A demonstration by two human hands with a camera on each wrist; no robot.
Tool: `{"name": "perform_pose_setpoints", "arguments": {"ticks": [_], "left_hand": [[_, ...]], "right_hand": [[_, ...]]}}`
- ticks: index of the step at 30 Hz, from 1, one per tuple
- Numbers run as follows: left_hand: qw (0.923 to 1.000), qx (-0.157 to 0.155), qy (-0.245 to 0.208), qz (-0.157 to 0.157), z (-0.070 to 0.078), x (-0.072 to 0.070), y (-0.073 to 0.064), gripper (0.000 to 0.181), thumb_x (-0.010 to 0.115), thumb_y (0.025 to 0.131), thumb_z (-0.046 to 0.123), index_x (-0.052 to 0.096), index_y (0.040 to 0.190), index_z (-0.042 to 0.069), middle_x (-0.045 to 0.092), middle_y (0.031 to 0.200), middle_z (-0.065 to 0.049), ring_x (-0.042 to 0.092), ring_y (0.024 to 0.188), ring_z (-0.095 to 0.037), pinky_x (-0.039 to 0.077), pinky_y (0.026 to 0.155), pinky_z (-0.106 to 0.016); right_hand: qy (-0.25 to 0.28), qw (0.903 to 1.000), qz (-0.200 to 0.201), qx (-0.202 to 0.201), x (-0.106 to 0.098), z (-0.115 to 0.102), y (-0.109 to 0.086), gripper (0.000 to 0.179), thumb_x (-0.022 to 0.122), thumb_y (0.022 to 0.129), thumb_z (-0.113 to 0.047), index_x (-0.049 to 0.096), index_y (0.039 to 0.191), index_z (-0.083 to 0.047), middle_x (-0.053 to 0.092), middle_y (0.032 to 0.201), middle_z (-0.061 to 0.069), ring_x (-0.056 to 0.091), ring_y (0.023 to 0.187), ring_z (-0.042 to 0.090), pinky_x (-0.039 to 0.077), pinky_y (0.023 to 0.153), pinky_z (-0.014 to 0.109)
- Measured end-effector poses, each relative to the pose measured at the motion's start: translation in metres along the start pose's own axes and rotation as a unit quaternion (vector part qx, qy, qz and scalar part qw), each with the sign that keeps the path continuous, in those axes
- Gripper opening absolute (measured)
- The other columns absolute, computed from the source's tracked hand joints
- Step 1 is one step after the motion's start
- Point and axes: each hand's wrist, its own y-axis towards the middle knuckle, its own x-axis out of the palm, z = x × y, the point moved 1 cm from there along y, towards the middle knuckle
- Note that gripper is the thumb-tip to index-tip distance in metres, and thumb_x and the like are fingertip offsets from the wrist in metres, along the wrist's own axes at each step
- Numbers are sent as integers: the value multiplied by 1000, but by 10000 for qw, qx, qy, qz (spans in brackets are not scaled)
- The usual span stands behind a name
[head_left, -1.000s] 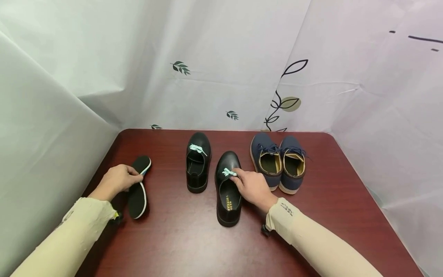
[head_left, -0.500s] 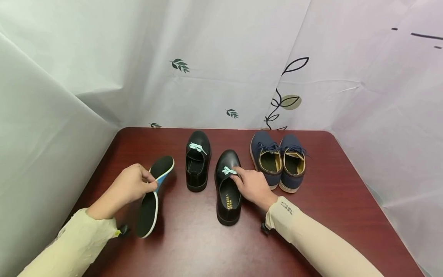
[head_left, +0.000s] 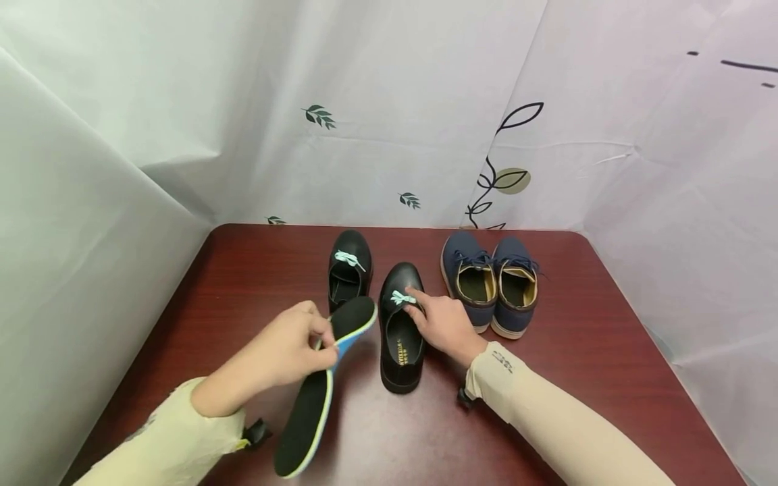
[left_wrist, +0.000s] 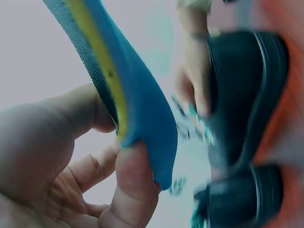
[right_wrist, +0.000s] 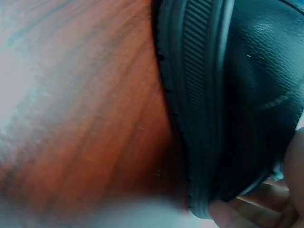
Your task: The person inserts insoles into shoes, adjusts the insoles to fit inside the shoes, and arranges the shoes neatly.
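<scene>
My left hand (head_left: 286,347) pinches an insole (head_left: 306,418) at its middle, thumb on one side and fingers on the other. Black on top with a pale rim, the insole hangs tilted above the table, left of the nearer black shoe (head_left: 401,275). In the left wrist view its blue underside (left_wrist: 147,99) and yellow edge show close up. My right hand (head_left: 446,327) holds that shoe near its mint-green laces (head_left: 401,298), at the edge of its opening. The right wrist view shows the shoe's ridged sole (right_wrist: 194,71) beside the fingers (right_wrist: 259,204).
A second black shoe (head_left: 348,243) stands just behind, its heel hidden by the insole. To the right, two navy shoes (head_left: 474,280) with tan lining sit side by side. The dark red table (head_left: 547,405) ends at a white curtain (head_left: 365,155) behind.
My left hand has carried the insole from the table's left side rightward and toward me, close to the nearer black shoe. The right hand and the shoes have stayed where they were.
</scene>
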Motion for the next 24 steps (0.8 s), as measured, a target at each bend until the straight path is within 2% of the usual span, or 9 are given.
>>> {"name": "perform_pose_setpoints", "arguments": {"ticks": [3,7,13,19,21,24], "left_hand": [[9994,286,-89,-151,14,15,5,24,71,71,16,60,59,33,47,73,6,43,63,-4,39,55,-22],[9984,297,-72,-485,28,34,14,24,68,72,18,56,58,34,47,75,5,41,64,-6,39,53,-22],[9965,183,81,-814,35,57,28,22,66,78,21,58,60,32,50,76,6,43,69,-8,40,56,-25],[9956,213,178,-895,36,66,47,26,66,77,22,55,54,28,49,68,6,44,68,-9,40,57,-25],[9941,165,82,-1071,37,68,55,30,65,78,22,52,51,25,48,61,7,45,63,-8,39,55,-24],[9898,-152,-223,-1400,36,72,67,34,63,81,22,49,50,22,45,49,9,48,50,-7,38,50,-24]], "right_hand": [[79,9993,-367,20,-8,0,5,41,60,99,-41,63,137,-24,75,110,4,69,79,18,54,72,41],[147,9966,-812,-71,-18,-1,12,41,61,98,-40,65,134,-21,73,119,2,70,99,22,54,85,45],[214,9932,-1137,-89,-22,0,15,38,60,99,-42,67,131,-22,73,114,-2,69,97,17,53,85,42],[248,9927,-1171,-142,-23,0,16,38,59,99,-41,67,131,-22,73,113,-2,68,90,14,53,81,40],[207,9931,-1147,-115,-23,0,16,37,60,99,-41,67,130,-23,73,110,-3,68,87,13,53,79,39],[146,9938,-1098,-78,-22,1,16,36,61,98,-42,69,128,-24,74,104,-5,67,83,12,53,78,39]]}}
